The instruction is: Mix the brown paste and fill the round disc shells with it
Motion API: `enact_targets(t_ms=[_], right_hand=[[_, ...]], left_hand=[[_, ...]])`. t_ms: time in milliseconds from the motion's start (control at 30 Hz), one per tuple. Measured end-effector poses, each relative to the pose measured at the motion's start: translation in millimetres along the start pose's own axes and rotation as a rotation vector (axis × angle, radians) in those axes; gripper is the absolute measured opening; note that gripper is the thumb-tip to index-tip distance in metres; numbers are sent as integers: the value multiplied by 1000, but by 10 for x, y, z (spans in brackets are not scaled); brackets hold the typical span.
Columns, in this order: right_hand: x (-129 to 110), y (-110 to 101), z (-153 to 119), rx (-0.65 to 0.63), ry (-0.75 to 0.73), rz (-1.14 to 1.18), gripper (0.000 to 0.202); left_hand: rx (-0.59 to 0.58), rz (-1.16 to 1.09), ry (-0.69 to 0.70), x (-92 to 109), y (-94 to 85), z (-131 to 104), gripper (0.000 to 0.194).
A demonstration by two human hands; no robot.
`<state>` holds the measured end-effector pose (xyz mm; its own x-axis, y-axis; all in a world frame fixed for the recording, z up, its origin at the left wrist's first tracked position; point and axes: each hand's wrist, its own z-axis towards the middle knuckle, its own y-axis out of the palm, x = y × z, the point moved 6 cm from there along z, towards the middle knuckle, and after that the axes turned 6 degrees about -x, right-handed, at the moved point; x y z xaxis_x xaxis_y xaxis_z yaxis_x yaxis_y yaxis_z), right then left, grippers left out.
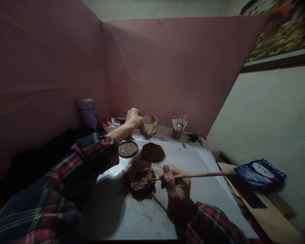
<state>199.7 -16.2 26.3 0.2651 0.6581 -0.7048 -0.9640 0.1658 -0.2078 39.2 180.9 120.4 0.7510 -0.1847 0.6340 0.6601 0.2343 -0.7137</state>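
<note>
My right hand is closed round a long thin wooden stick, whose left end meets a rough brown clay-like lump. Farther off, my left hand has its fingers closed at the left rim of a smeared clear cup; what its fingertips hold is hidden. Behind the lump lie a dark brown disc and, left of it, a dark disc with yellow specks.
A small pot of pens and tools stands at the back, with a dark tangled item to its right. A purple bottle is back left. Right of the white table lies a blue pouch.
</note>
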Motion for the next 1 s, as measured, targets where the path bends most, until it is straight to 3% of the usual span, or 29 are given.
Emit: enact_targets(t_ms=[267,500,767,1000], right_hand=[[90,6,-67,-97,70,-71,40],[50,15,-62,-59,52,-93,41],[56,3,-77,-83,28,-135,39],[41,15,-58,-92,20,-103,40]], left_hand=[[-38,91,-89,-279,452,324,13],[-107,149,-232,-433,676,472,30],[-115,167,-340,-532,785,483,32],[-148,178,-251,-417,747,422,34]])
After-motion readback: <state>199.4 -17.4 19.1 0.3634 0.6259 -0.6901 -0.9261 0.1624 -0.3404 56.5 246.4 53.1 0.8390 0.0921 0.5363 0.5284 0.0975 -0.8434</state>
